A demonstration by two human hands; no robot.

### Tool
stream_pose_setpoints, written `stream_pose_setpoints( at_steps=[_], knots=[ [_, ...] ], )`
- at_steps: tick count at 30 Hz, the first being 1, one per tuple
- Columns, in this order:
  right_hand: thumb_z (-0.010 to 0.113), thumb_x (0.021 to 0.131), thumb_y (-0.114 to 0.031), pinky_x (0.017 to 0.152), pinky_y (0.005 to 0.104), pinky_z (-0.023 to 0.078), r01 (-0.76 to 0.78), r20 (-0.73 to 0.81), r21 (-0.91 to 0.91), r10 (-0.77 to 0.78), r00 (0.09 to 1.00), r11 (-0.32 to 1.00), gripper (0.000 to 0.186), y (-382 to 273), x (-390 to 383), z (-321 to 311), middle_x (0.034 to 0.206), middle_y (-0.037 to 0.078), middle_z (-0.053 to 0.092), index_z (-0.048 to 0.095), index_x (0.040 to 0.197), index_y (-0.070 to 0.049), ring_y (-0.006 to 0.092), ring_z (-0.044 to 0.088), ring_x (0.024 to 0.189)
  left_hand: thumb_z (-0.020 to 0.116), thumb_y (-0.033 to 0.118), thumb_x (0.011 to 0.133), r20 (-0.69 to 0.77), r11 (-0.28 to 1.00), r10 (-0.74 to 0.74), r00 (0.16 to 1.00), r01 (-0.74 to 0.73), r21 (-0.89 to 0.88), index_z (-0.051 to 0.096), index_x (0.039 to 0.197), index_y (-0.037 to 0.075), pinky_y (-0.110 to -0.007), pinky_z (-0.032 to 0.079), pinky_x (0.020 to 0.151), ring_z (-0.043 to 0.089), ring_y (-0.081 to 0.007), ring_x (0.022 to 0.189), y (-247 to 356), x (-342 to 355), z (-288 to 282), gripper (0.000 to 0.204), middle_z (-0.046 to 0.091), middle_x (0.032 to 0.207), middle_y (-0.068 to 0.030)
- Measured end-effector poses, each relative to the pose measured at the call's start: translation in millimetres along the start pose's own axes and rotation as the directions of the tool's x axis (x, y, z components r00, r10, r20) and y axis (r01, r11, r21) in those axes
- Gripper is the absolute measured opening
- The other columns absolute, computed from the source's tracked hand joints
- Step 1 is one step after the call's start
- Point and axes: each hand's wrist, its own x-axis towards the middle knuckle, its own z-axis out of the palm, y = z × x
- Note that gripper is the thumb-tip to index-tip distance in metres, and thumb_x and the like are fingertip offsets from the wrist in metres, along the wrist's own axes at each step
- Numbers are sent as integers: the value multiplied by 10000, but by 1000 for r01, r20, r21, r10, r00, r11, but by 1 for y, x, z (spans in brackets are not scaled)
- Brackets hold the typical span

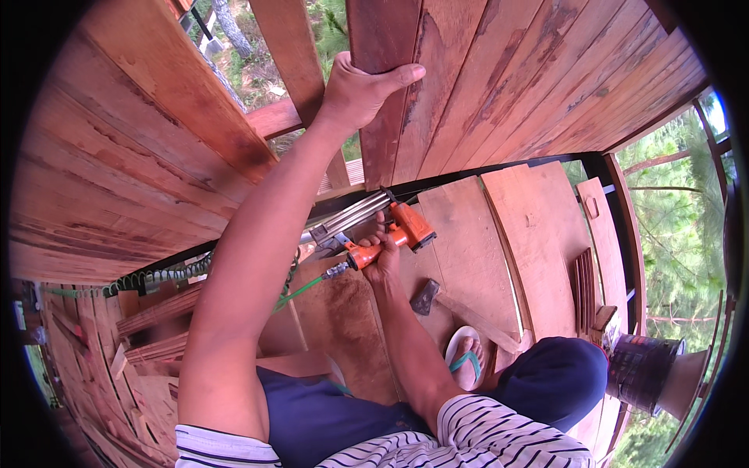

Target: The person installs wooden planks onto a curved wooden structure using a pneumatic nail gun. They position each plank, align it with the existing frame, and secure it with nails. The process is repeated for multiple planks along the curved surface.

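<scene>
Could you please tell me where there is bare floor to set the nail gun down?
Bare boards lie between the hatchet and the stacked slats, on the floor panels. It is crowded around the nail gun in the right hand, the coiled hose, and the plank pile at left.

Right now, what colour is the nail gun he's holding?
Bright orange with a silver metal magazine; the nail gun shows best in the head view.

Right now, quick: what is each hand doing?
Left hand: closed on the edge of an upright wooden plank, thumb across its face.
Right hand: fingers wrapped around the handle of an orange nail gun.
</scene>
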Motion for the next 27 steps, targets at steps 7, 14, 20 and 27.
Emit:
stream_pose_setpoints(
  at_steps=[7, 14, 20, 27],
  knots=[
    [535, 838, -14, 676, 260, 486, -33, 3, 0, 33, 999, 999, 601, -1, -12, 0, 654, -20, 475, 482, 1419, -156, 99, 480, 613, 851, 193, 760, -7, 996, -66, 998, 66, -53, 737, 962, 25, -254, 556, 787, 694, -90, 816, 7, 0, 3, 286, 748, 935, -41],
    [511, 847, -34, 690, 257, 485, -76, 27, -11, 76, 997, 997, 614, 9, -10, 7, 707, -13, 455, 460, 1443, -174, 111, 482, 653, 848, 184, 764, 5, 997, -63, 998, 63, -43, 737, 961, 36, -246, 556, 780, 694, -89, 802, -1, 0, -1, 270, 748, 925, -41],
    [511, 850, -23, 693, 260, 487, -57, 15, 10, 57, 998, 998, 617, 14, -4, 3, 715, -24, 449, 452, 1450, -158, 92, 474, 647, 832, 174, 782, 0, 996, -18, 1000, 18, -84, 742, 982, 32, -241, 557, 772, 694, -81, 797, 0, 1, 1, 261, 749, 928, -40],
    [500, 872, -11, 691, 258, 493, -21, -73, -77, 16, 997, 997, 563, 21, -5, 4, 680, -38, 450, 484, 1413, -166, 79, 468, 621, 833, 175, 781, 24, 998, -17, 1000, 18, -55, 741, 995, 21, -237, 559, 750, 692, -74, 788, 0, -2, -1, 279, 750, 935, -40]
  ],
)
